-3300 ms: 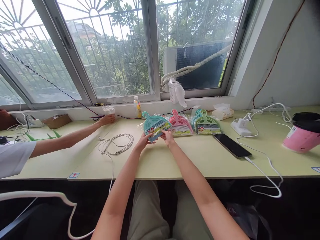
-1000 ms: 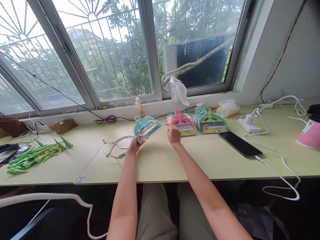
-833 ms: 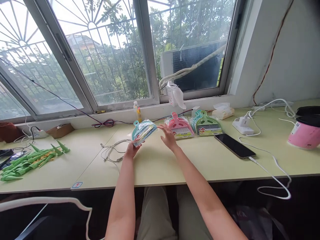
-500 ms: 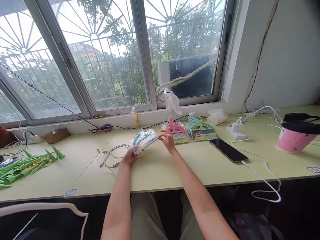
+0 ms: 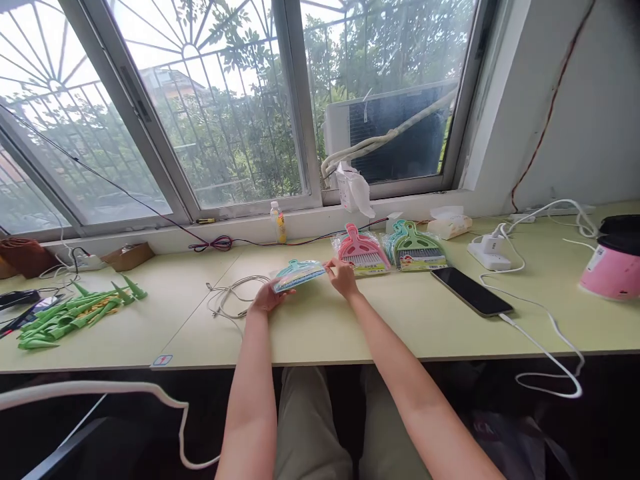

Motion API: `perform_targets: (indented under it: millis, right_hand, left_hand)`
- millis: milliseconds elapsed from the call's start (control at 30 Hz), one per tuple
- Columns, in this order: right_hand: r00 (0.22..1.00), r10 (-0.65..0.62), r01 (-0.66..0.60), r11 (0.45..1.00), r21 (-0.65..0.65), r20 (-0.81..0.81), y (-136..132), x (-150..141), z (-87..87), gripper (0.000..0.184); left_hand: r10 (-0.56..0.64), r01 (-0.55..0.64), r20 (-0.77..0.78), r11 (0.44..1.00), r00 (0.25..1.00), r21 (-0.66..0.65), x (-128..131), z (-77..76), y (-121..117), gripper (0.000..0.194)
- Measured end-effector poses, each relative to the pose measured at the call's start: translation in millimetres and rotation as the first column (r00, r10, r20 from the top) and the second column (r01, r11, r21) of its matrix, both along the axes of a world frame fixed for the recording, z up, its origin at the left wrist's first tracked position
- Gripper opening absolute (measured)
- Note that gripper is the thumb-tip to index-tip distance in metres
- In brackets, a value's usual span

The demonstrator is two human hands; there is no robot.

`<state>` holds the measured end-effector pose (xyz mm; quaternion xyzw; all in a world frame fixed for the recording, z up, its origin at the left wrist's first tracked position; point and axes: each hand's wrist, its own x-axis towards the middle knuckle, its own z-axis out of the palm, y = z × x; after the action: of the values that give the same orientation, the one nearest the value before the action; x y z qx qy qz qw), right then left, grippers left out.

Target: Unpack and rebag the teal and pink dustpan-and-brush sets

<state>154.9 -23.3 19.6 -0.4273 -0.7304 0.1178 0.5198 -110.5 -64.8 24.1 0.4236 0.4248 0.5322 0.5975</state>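
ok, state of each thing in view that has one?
Left hand: holding teal dustpan set
Right hand: at its right corner, grip unclear
Teal dustpan set: wrapped, held
Pink dustpan set: wrapped, unheld
Green dustpan set: wrapped, unheld
Phone: plugged in, screen dark
Bottle: upright, capped
Grey cable: loosely coiled
Power strip: plug inserted

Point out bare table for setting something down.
Bare: the near side of the held teal dustpan set, between left forearm and right forearm; also between green pieces and coiled cable. Crowded: the back right, with pink dustpan sets, green dustpan set and tissue pack.
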Motion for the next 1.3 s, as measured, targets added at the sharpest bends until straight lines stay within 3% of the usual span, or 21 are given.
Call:
perform_targets:
  millis: [100, 267, 433, 533, 633, 700, 767, 867, 933, 1033, 1167, 1300]
  right_hand:
    - [0.998, -0.024, 0.027, 0.999, 0.046, -0.058, -1.6, -0.1, 0.6, 0.012]
    - [0.989, -0.065, 0.082, 0.988, 0.128, -0.136, -4.1, -4.4, -1.1, 0.017]
    - [0.964, -0.025, 0.053, 0.993, 0.102, -0.264, -2.8, -9.8, -2.5, 0.024]
    - [0.929, 0.035, -0.018, 0.999, 0.051, -0.369, -0.6, -11.2, -2.0, 0.044]
    - [0.868, 0.013, -0.084, 0.989, -0.12, -0.496, 3.8, -11.0, 0.2, 0.064]
    - [0.82, -0.019, -0.162, 0.951, -0.265, -0.573, 7.6, -9.9, 2.1, 0.062]
    - [0.764, 0.002, -0.282, 0.9, -0.331, -0.645, 11.1, -8.4, 3.6, 0.051]
    - [0.667, 0.097, -0.449, 0.844, -0.294, -0.739, 13.9, -6.0, 4.2, 0.039]
    - [0.634, 0.122, -0.487, 0.83, -0.272, -0.764, 14.5, -5.3, 3.4, 0.036]
    - [0.667, 0.05, -0.394, 0.871, -0.294, -0.743, 15.4, -6.5, -0.4, 0.033]
    - [0.734, -0.079, -0.226, 0.908, -0.353, -0.674, 19.4, -10.3, -8.8, 0.034]
    - [0.764, -0.171, -0.114, 0.913, -0.392, -0.622, 24.2, -12.0, -15.7, 0.034]
  left_hand:
    - [-0.01, 0.005, -0.035, 0.99, 0.999, -0.144, 4.8, 2.9, -5.4, 0.042]
    - [-0.179, 0.172, -0.089, 0.982, 0.98, -0.076, 13.9, 5.5, -9.7, 0.04]
    - [-0.225, 0.221, -0.108, 0.974, 0.968, -0.048, 16.6, 4.7, -11.4, 0.045]
    - [-0.236, 0.232, -0.137, 0.972, 0.962, -0.042, 18.1, 6.2, -11.7, 0.05]
    - [-0.228, 0.236, -0.178, 0.972, 0.957, 0.021, 21.5, 9.9, -10.2, 0.051]
    - [-0.203, 0.223, -0.199, 0.971, 0.959, 0.087, 24.6, 13.2, -9.2, 0.054]
    - [-0.177, 0.206, -0.211, 0.97, 0.961, 0.125, 27.4, 16.5, -8.9, 0.057]
    - [-0.147, 0.179, -0.228, 0.976, 0.962, 0.126, 29.4, 18.5, -8.7, 0.057]
    - [-0.133, 0.167, -0.246, 0.978, 0.96, 0.125, 29.8, 17.3, -7.5, 0.057]
    - [-0.09, 0.125, -0.227, 0.981, 0.97, 0.145, 31.4, 13.8, -3.6, 0.061]
    - [-0.059, 0.066, -0.062, 0.991, 0.996, 0.12, 37.2, 12.7, -1.1, 0.058]
    - [-0.086, 0.085, -0.008, 0.966, 0.996, 0.244, 43.2, 14.8, -4.3, 0.076]
